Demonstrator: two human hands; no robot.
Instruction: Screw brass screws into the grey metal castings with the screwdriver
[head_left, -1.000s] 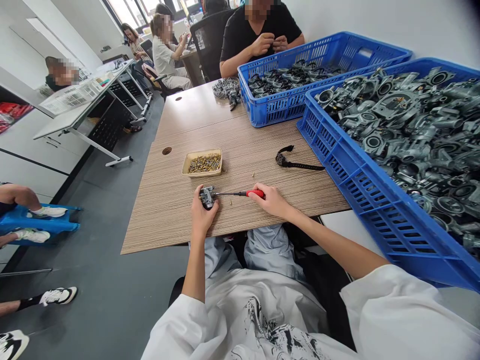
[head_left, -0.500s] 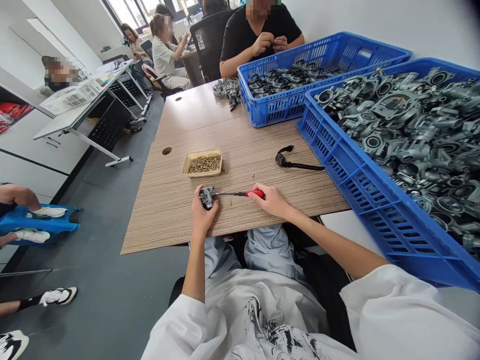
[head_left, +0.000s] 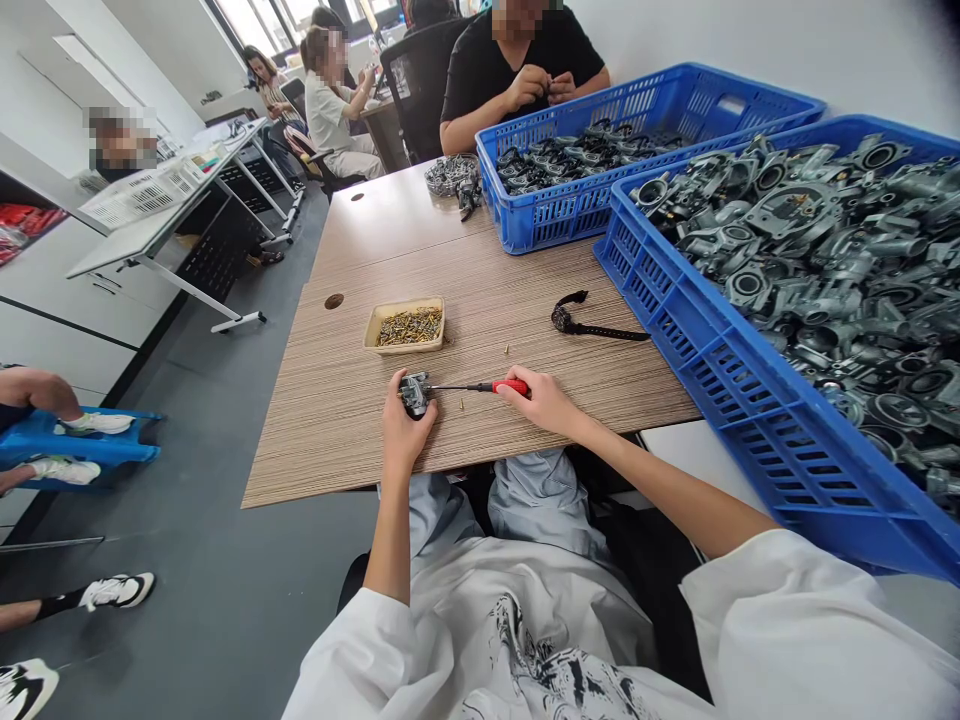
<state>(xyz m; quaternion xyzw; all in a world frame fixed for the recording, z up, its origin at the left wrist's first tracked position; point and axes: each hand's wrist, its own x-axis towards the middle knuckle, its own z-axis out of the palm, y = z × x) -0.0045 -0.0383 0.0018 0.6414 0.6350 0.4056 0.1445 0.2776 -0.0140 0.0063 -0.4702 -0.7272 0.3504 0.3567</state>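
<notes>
My left hand (head_left: 405, 428) is closed around a small grey metal carburetor body (head_left: 415, 394) near the front of the table. My right hand (head_left: 544, 402) grips the red handle of a screwdriver (head_left: 512, 386). Its thin dark shaft lies level and points left, with the tip at the carburetor body's right side; the exact contact is too small to make out. Just below the shaft a small brass piece (head_left: 461, 404) stands on the wood, and another brass piece (head_left: 506, 349) is above it. A cream tray (head_left: 405, 348) full of small brass pieces sits beyond my left hand.
A black wristwatch (head_left: 562, 320) lies right of centre. Two blue crates (head_left: 694, 375) piled with grey metal bodies (head_left: 795, 215) line the right side. Across the table a person in black (head_left: 480, 85) handles something small. A clear bag of parts (head_left: 452, 176) lies beside the far crate.
</notes>
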